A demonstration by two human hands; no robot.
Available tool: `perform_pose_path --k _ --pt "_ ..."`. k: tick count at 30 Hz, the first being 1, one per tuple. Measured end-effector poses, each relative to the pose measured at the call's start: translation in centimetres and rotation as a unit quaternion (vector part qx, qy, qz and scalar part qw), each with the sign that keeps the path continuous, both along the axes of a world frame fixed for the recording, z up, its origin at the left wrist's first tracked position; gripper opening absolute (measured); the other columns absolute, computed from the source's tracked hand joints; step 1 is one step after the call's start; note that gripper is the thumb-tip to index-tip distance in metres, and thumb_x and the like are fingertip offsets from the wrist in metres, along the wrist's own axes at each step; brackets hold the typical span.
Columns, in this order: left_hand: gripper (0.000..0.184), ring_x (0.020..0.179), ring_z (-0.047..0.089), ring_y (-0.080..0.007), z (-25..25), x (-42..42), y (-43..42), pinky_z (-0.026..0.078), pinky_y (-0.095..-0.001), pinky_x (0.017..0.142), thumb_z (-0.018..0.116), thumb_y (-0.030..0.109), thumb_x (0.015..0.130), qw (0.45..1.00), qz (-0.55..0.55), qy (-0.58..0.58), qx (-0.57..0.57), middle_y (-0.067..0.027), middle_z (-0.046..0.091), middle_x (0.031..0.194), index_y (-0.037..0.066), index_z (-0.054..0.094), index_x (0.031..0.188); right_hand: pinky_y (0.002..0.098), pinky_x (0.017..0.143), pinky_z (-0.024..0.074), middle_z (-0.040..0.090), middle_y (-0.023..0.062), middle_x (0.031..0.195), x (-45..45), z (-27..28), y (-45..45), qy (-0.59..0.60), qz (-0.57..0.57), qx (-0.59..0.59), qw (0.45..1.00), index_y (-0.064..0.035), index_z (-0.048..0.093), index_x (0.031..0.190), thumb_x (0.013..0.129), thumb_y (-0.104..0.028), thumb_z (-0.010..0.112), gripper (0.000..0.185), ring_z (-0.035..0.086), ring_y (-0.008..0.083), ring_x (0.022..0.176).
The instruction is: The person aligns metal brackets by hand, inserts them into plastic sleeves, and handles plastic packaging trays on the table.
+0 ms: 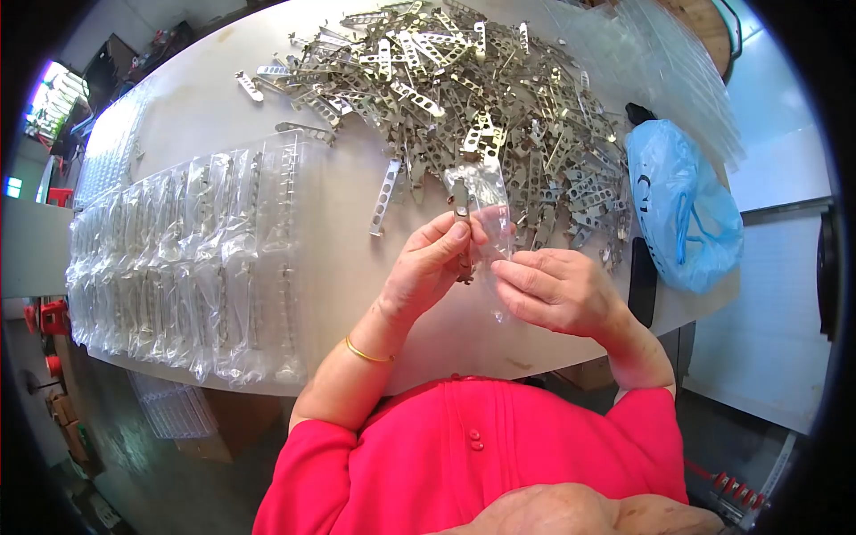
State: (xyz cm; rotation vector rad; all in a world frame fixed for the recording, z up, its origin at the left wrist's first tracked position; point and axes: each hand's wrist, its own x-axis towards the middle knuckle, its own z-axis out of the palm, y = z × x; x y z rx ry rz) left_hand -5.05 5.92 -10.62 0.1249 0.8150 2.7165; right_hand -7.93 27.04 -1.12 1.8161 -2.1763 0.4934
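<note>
Standing between pinched left fingers (pixel 456 234), metal strip (pixel 461 198); right fingers (pixel 528 278) seemingly pinching clear bag (pixel 493 198).

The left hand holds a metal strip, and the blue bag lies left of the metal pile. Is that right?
One slip: in the head view, the blue bag lies right of the metal pile. The left hand does hold a metal strip.

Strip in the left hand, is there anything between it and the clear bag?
Just fingers of the left hand seem to be between strip and bag, low down. Higher up, nothing visible is in the way.
</note>
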Motion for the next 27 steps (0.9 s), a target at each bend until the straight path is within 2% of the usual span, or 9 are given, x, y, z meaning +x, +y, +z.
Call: perform_pose_path --k 1,6,8,9,10,13,17,24,27 --pt "0.027 0.122 0.060 -0.0327 0.0 0.1 0.0 0.049 -0.0419 0.100 0.049 0.024 0.106 0.999 0.009 0.003 -0.034 -0.0209 0.061 0.128 0.002 0.060 0.097 0.0312 0.074 0.0589 0.068 0.0098 0.110 0.1 -0.1 0.0 -0.003 0.000 0.000 1.000 -0.0068 0.068 0.093 0.070 -0.005 0.071 0.023 0.070 0.0229 0.092" --pt "0.027 0.114 0.063 -0.0303 -0.1 -0.1 -0.5 0.049 -0.0417 0.099 0.048 0.025 0.106 0.998 0.018 -0.015 -0.064 -0.0212 0.061 0.129 0.003 0.060 0.097 0.0310 0.071 0.0564 0.067 0.0086 0.110 -0.2 -1.0 -0.2 -0.185 -0.082 -0.141 0.969 -0.0054 0.066 0.101 0.078 -0.003 0.070 0.024 0.069 0.0221 0.087" --pt "0.026 0.112 0.064 -0.0286 -0.2 0.0 -0.3 0.050 -0.0412 0.099 0.049 0.025 0.106 0.997 0.016 -0.016 -0.079 -0.0205 0.062 0.127 0.003 0.060 0.096 0.0289 0.069 0.0543 0.067 0.0080 0.107 -0.4 -1.2 0.4 -0.339 -0.226 -0.183 0.895 -0.0040 0.064 0.110 0.086 -0.005 0.068 0.024 0.066 0.0165 0.082" --pt "0.026 0.106 0.064 -0.0229 -0.1 0.0 -0.2 0.050 -0.0364 0.093 0.049 0.025 0.106 0.997 0.011 0.015 -0.076 -0.0164 0.064 0.121 0.004 0.061 0.097 0.0263 0.069 0.0517 0.066 0.0058 0.102 -0.6 -0.9 0.7 -0.481 -0.279 -0.165 0.814 -0.0027 0.063 0.115 0.096 -0.018 0.066 0.025 0.062 0.0109 0.080" --pt "0.025 0.099 0.064 -0.0173 0.0 0.0 -0.2 0.051 -0.0316 0.087 0.050 0.026 0.105 0.996 0.008 0.046 -0.074 -0.0124 0.066 0.116 0.005 0.061 0.098 0.0263 0.069 0.0517 0.066 0.0058 0.102 -1.1 -0.8 0.6 -0.481 -0.281 -0.166 0.814 -0.0027 0.063 0.115 0.096 -0.018 0.066 0.025 0.062 0.0109 0.080" --pt "0.024 0.089 0.060 -0.0093 0.8 0.5 -0.3 0.046 -0.0236 0.075 0.053 0.028 0.105 0.989 -0.034 0.040 -0.136 -0.0035 0.065 0.102 0.006 0.062 0.099 0.0241 0.074 0.0496 0.065 0.0020 0.097 -2.1 -0.6 -0.4 -0.690 -0.249 -0.102 0.671 -0.0022 0.062 0.114 0.100 -0.035 0.063 0.036 0.061 0.0093 0.081" --pt "0.024 0.083 0.056 -0.0058 0.3 0.5 -0.3 0.041 -0.0209 0.069 0.054 0.029 0.104 0.985 -0.038 0.035 -0.165 0.0012 0.063 0.096 0.006 0.063 0.100 0.0228 0.071 0.0482 0.065 0.0004 0.090 -3.0 -1.4 -1.7 -0.740 -0.197 -0.130 0.630 -0.0024 0.065 0.109 0.099 -0.030 0.064 0.029 0.060 0.0074 0.079" --pt "0.027 0.096 0.065 -0.0111 0.1 -0.2 0.1 0.042 -0.0205 0.067 0.053 0.030 0.105 0.976 0.081 0.017 -0.200 -0.0034 0.064 0.116 0.007 0.065 0.109 0.0167 0.047 0.0337 0.059 -0.0062 0.074 -6.1 -1.6 -2.1 -0.629 -0.260 -0.289 0.673 -0.0069 0.068 0.096 0.098 -0.020 0.065 0.014 0.046 -0.0003 0.056" --pt "0.028 0.108 0.063 -0.0245 0.8 -0.4 0.0 0.051 -0.0420 0.098 0.045 0.020 0.107 0.978 0.129 -0.029 -0.161 -0.0113 0.059 0.123 -0.001 0.062 0.102 0.0187 0.045 0.0350 0.059 -0.0038 0.076 -8.0 -1.0 -1.8 -0.561 -0.251 -0.433 0.659 -0.0074 0.066 0.092 0.095 -0.025 0.070 0.018 0.047 0.0015 0.054"
